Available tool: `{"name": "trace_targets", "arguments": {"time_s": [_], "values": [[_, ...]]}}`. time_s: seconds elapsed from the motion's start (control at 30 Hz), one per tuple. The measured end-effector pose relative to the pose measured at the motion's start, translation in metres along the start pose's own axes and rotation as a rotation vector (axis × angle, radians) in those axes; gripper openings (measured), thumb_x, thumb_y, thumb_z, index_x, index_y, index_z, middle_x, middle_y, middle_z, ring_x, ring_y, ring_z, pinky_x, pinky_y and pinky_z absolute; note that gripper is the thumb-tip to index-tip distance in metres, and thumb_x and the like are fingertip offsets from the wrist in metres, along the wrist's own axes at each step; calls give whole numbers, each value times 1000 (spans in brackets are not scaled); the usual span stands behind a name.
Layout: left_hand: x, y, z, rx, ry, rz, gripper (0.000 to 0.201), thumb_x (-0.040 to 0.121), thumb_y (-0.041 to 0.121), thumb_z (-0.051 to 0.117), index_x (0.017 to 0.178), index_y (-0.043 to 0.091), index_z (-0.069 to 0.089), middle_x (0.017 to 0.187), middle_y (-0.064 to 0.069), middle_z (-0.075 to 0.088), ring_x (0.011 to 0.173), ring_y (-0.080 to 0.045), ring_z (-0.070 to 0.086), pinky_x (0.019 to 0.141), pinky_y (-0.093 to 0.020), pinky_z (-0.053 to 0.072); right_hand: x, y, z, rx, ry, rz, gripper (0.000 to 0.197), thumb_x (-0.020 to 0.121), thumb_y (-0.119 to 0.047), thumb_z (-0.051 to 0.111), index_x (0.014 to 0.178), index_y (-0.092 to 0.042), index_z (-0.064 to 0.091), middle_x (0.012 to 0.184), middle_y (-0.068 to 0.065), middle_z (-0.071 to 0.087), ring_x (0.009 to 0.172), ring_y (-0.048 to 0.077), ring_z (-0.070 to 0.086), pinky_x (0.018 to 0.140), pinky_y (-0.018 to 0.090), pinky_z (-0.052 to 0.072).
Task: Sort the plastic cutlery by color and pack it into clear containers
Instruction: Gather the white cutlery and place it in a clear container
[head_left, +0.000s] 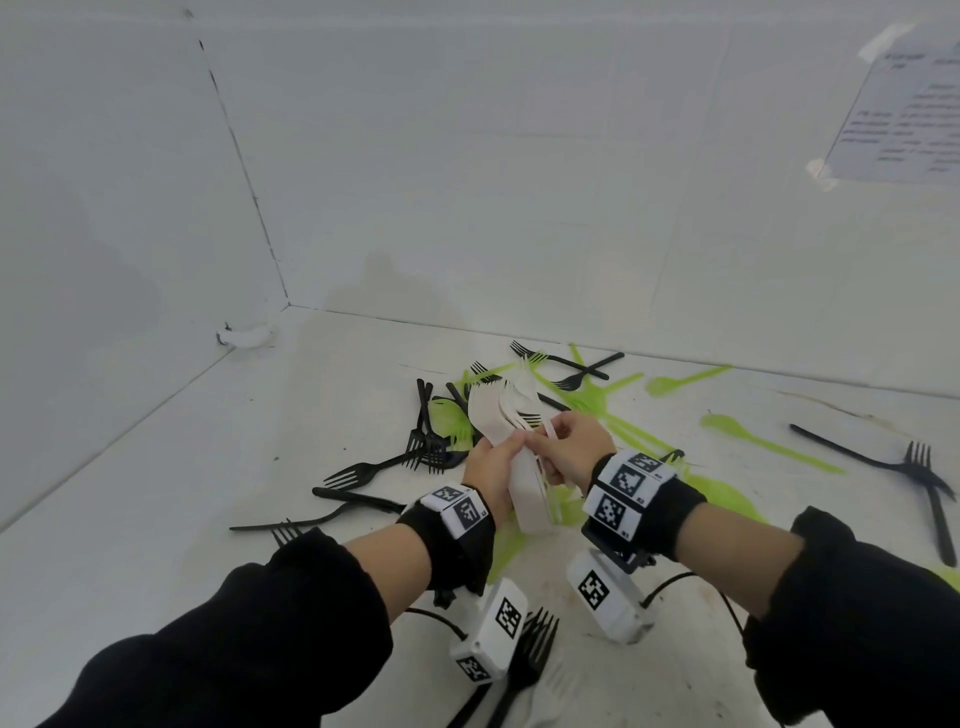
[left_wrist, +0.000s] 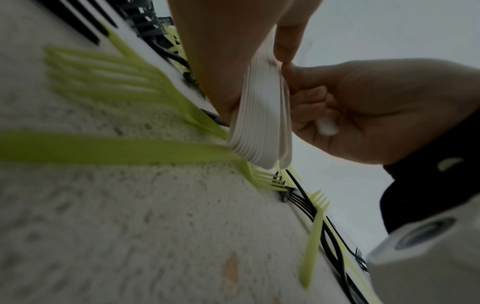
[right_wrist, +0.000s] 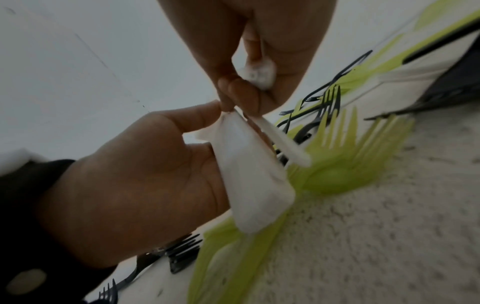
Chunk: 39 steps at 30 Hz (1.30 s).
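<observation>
1. Forks, black (head_left: 374, 470), lie scattered at the left on the white surface (head_left: 218, 447).
2. Left hand (head_left: 491, 470) grips a stack of white forks (head_left: 511, 431), fingers curled round it.
3. Right hand (head_left: 569, 447) pinches one white fork (right_wrist: 281, 142) beside the stack.
4. Green forks (head_left: 769, 441) lie rightward.

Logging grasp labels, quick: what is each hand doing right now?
Left hand: grips the white stack.
Right hand: pinches the same white stack, a loose white piece in its palm.
</observation>
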<state>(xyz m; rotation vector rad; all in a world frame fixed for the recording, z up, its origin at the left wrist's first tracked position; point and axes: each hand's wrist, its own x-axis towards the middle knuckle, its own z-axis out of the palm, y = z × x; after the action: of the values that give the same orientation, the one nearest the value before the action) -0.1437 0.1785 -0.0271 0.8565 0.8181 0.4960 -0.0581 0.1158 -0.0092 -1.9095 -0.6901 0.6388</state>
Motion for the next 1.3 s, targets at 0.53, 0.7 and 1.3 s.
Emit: {"name": "trace_targets", "arguments": {"time_s": [0.53,0.7,1.3], "values": [[3,-9,-7,83,69,77,4,90,16,61,88,12,62,94,-13,67,97,-35,63,95,-50,48,-22,13,-7,-129,-83,-25,17,93,-26,51,88,-24,68,67,-2,59,64,16,57,61,27,50],[-3,-8,-7,37,-15,42,13,90,7,58,102,2,61,100,-21,65,90,-34,63,91,-50,50,-26,13,-2,-197,-39,-85,26,85,-22,65,111,-20,63,82,-2,62,86,18,61,89,38,51],[-46,-24,-14,137,-45,33,7,91,6,55,86,8,53,81,-11,53,64,-25,55,52,-37,53,-42,66,-129,-1025,-60,140,35,94,-18,48,128,-12,51,132,9,51,123,24,47,99,24,35]]}}
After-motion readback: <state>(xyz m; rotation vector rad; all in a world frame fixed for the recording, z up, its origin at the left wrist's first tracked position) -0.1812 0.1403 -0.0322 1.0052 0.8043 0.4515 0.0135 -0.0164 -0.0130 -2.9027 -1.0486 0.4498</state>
